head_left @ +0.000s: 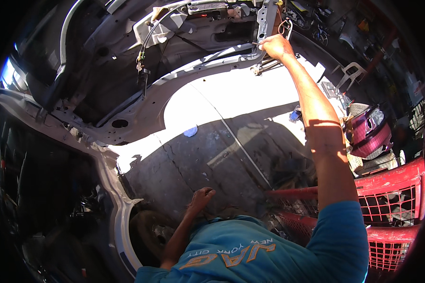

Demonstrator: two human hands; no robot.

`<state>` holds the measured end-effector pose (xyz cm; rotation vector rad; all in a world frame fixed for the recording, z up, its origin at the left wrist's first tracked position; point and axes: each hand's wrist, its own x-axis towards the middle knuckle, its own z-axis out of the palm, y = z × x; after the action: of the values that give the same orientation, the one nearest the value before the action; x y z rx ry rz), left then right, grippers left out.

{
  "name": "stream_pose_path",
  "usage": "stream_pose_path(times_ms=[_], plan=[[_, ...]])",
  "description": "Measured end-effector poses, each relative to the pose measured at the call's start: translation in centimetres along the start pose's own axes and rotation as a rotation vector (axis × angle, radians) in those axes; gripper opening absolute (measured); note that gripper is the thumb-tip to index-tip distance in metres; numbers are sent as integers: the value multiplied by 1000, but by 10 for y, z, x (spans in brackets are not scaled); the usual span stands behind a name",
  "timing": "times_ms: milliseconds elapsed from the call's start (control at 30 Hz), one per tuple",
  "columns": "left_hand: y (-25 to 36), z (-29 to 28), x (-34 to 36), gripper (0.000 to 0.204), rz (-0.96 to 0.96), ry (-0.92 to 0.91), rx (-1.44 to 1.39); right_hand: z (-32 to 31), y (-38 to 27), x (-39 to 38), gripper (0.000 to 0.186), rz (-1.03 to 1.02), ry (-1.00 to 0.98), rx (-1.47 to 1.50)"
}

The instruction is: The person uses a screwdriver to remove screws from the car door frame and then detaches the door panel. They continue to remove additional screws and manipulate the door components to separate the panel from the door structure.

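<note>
My right hand (276,47) reaches far forward, its fingers pinched beside a grey perforated metal post (263,23) of a stripped car body. A thin dark rod-like piece (256,43) sticks out to the left of the fingertips; its kind is too small to tell. Bent wire loops (284,27) hang just beyond that hand. Low in front of my body, my left hand (202,197) is closed with curled fingers, above the concrete floor (208,160). Whether anything is inside it is hidden.
The car body's pale metal edge (120,207) curves along the left, with a tyre (148,231) near it. Red barriers with mesh (387,184) stand at the right. Beyond are a purple shiny part (370,132) and a plastic chair (352,73). A blue round piece (190,131) lies on the floor.
</note>
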<state>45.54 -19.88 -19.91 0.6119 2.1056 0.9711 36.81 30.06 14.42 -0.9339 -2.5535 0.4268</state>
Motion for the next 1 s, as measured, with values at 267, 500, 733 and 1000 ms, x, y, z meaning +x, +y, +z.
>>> stream_pose_path(times_ms=[267,500,733,1000], plan=[[-31,-1,13,47,-55,-164,136,-3,-2,-6,32,36,22,57],[-89,-63,16,48,-232,-101,122,-5,8,0,31,40,7,47],[-202,-106,7,48,-420,85,89,-8,-5,-9,34,121,-30,114],[-277,-117,-3,49,-596,60,5,-11,8,-7,34,69,20,103]])
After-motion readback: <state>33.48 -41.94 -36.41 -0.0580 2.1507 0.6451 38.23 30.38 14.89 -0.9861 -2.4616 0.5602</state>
